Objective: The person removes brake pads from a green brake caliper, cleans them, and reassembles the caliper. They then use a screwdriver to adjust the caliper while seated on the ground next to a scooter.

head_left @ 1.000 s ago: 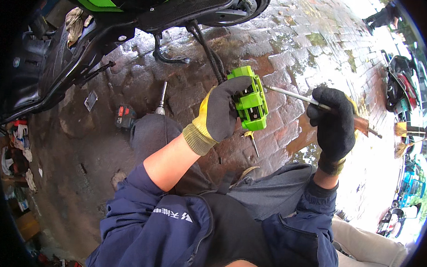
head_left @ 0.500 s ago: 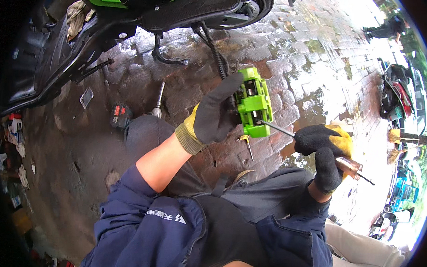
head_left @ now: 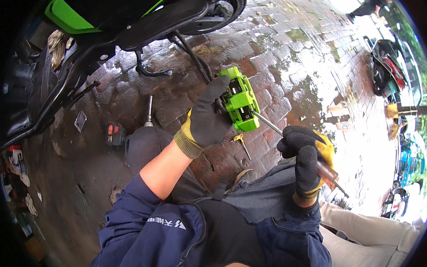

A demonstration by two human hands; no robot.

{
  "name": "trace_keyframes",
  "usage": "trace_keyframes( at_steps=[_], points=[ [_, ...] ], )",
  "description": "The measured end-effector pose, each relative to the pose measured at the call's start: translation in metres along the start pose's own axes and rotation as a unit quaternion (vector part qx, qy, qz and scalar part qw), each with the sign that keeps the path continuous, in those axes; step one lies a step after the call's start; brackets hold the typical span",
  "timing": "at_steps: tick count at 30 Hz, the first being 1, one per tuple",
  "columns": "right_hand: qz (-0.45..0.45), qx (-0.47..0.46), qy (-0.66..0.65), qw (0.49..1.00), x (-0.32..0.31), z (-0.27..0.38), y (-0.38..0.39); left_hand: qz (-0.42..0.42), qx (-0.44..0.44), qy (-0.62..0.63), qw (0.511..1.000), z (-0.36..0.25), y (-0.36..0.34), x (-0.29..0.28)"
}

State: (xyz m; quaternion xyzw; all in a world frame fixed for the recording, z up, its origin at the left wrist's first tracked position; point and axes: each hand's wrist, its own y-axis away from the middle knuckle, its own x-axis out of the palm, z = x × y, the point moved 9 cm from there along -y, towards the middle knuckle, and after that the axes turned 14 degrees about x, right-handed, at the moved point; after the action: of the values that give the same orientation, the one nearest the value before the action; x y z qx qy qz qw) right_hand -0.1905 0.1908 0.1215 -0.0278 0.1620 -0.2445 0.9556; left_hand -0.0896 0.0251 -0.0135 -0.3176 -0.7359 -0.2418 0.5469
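A bright green brake caliper (head_left: 241, 101) is gripped by my left hand (head_left: 206, 115), which wears a black and yellow glove. A black cable or hose (head_left: 196, 57) leads from near the caliper up toward the scooter. My right hand (head_left: 307, 155), gloved alike, is closed around a screwdriver (head_left: 270, 124) with a translucent brownish handle. The screwdriver's shaft reaches the caliper's right side, its tip at an opening there. Past the hand, a thin rod sticks out of the handle's rear end.
A black and green scooter (head_left: 163, 19) stands at the upper left. A yellow-handled tool (head_left: 241, 145), a socket extension (head_left: 150, 110), a battery pack (head_left: 115, 134) and a small flat piece (head_left: 81, 121) lie on the wet brick ground. Someone's light trousers (head_left: 365, 233) show at lower right.
The whole view has shifted, so the surroundings appear moved left. Both hands keep their grips, and the screwdriver still meets the caliper, now nearer its right edge.
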Motion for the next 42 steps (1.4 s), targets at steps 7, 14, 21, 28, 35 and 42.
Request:
trace_keyframes(
  at_steps=[7,14,21,28,35,42],
  points=[
    [-0.013,0.016,-0.06,0.998,-0.004,-0.006,0.003,0.0,0.012,-0.024,1.0,0.006,-0.006,-0.002],
    [-0.032,-0.004,0.011,0.999,0.003,-0.016,0.005,-0.014,0.012,-0.064,0.998,0.01,-0.01,-0.013],
    [-0.046,0.054,-0.005,0.998,0.005,-0.021,0.0,-0.038,0.043,-0.089,0.994,0.01,-0.012,-0.015],
    [-0.045,0.088,-0.005,0.995,0.002,-0.032,-0.004,-0.041,0.062,-0.085,0.994,0.009,-0.013,-0.019],
    [-0.061,0.137,-0.091,0.984,-0.002,-0.049,-0.006,-0.04,0.056,-0.07,0.995,0.011,-0.013,-0.017],
    [-0.073,0.192,-0.116,0.972,0.001,-0.054,-0.008,-0.059,0.058,-0.101,0.991,0.012,-0.012,-0.024]
  ],
)
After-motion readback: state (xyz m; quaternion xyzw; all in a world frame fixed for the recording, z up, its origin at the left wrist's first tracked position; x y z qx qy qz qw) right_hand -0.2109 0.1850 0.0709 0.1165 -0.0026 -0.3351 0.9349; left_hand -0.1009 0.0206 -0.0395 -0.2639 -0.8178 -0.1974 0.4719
